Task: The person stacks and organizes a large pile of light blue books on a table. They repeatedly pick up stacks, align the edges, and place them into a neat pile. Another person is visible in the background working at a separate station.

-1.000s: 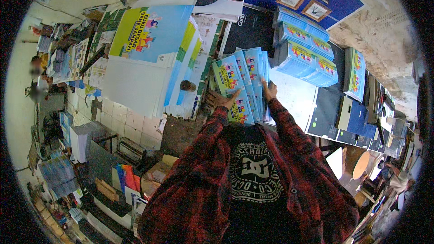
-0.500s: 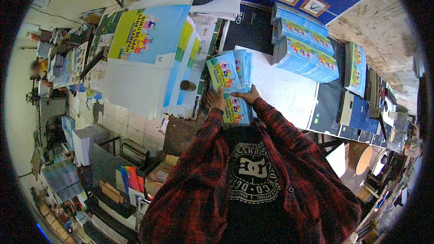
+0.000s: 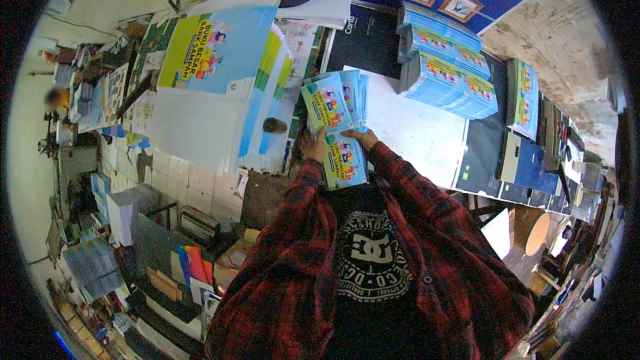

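Near the left end of the white-surfaced worktop (image 3: 427,140), by its near edge, a fanned bundle of blue-and-green paper booklets (image 3: 327,107) sits between two hands: the left hand (image 3: 311,145) grips its left side, the right hand (image 3: 363,137) pinches its right, thumb on top. Light, even pressure should keep the covers uncreased.

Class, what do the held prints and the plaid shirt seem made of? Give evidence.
Held prints: probably paper or thin card, smooth-looking, as flat layers fan out; whether glossy is unclear.
Plaid shirt: apparently matte cloth, perhaps cotton, shown by soft folds.
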### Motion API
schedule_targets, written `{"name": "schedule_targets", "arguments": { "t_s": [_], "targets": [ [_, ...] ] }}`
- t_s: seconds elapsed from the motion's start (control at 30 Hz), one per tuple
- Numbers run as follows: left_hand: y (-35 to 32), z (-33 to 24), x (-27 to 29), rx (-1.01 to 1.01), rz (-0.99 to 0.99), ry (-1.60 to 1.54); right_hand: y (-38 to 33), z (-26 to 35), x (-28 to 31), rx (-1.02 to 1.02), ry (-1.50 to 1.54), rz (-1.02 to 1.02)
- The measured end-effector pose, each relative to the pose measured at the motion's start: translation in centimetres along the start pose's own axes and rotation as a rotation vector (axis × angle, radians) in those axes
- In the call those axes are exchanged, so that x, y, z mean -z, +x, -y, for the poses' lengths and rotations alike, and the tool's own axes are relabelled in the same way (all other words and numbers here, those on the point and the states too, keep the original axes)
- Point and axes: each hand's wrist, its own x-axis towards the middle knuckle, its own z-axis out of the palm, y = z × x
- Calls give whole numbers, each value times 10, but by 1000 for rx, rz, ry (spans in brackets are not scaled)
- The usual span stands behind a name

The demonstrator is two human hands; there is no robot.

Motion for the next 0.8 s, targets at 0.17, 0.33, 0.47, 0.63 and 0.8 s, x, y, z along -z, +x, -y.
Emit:
{"name": "schedule_targets", "arguments": {
  "t_s": [0.17,0.33,0.47,0.63,0.8],
  "targets": [
    [-22,-28,-14,137,-284,-234,-30,15,0,10,185,-34],
    [-39,-101,-19,-37,-275,-378,-39,28,49,230,166,-126],
    [-39,-133,-27,-350,46,-985,-109,141,53,547,-351,-117],
    [2,-110,-82,-487,150,-275,-151,198,29,502,-1410,-294],
    [-63,-160,-42,-380,456,-5,-78,121,41,350,-1694,-347]
  ]
}}
